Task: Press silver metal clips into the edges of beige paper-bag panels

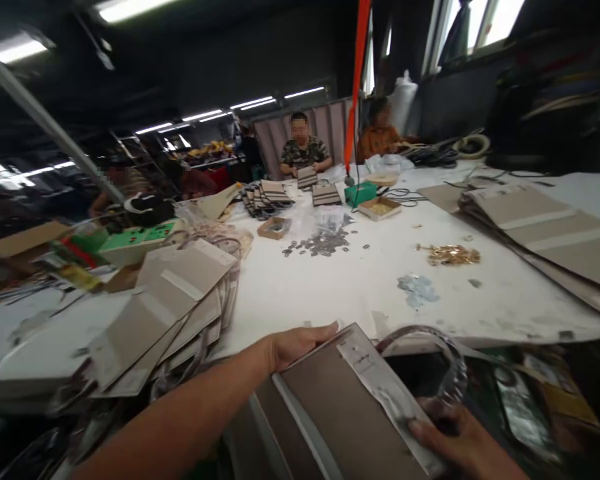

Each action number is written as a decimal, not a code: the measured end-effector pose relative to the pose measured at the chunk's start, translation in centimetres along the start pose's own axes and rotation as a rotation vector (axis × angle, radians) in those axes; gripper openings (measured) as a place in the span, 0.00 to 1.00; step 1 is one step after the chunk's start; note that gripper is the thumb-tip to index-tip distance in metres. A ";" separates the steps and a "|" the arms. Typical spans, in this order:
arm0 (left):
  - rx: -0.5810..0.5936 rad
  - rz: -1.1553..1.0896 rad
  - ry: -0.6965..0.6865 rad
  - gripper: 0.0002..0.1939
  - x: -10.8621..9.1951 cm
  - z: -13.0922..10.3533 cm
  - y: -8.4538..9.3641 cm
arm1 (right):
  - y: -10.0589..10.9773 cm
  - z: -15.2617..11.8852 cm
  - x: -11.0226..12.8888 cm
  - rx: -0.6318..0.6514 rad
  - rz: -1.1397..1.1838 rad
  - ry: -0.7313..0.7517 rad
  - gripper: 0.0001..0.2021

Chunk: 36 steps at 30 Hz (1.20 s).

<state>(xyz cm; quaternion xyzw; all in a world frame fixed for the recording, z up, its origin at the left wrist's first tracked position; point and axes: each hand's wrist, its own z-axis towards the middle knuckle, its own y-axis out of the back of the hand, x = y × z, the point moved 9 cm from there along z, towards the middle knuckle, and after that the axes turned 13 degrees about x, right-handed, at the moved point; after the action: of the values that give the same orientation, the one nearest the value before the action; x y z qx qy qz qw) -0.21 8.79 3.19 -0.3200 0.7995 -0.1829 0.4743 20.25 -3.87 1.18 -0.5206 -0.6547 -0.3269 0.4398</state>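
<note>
A taupe bag panel (330,400) with pale strips across it is tilted in front of me at the table's near edge. One pale strip (375,380) along its upper right edge bears dark marks. A curved handle (450,360), seemingly wrapped in clear plastic, arches from that edge. My left hand (300,345) grips the panel's far left edge, fingers hidden beneath it. On the lower right edge, my right hand (447,433) is closed with the thumb on top, close to the handle. The panel's near end runs out of view.
Stacked similar panels lie left (165,300) and right (545,233). On the white table (290,300) are grey metal pieces (325,241), gold-coloured parts (453,255), pale blue pieces (417,290) and a small box (380,208). Two people sit across; an orange strap (357,73) hangs down.
</note>
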 end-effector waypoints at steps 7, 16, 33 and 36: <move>-0.149 0.392 -0.145 0.33 -4.6 1.0 0.7 | 0.2 0.0 -1.0 0.029 -0.002 -0.043 0.33; -0.577 0.929 -0.064 0.18 -7.6 4.7 6.6 | 2.0 3.4 -2.6 -0.039 -0.016 -0.101 0.35; -0.720 1.078 -0.043 0.12 -10.3 7.9 8.8 | 8.3 3.5 7.0 -0.342 -0.970 0.140 0.19; -0.815 1.119 -0.034 0.12 -10.3 7.2 8.0 | 5.4 7.6 9.4 -0.230 -1.128 0.256 0.20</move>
<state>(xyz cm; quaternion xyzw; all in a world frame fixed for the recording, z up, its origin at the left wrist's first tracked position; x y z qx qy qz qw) 7.00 21.74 1.56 -0.0152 0.8418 0.4093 0.3516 22.99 7.84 6.59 -0.0928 -0.7324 -0.6395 0.2144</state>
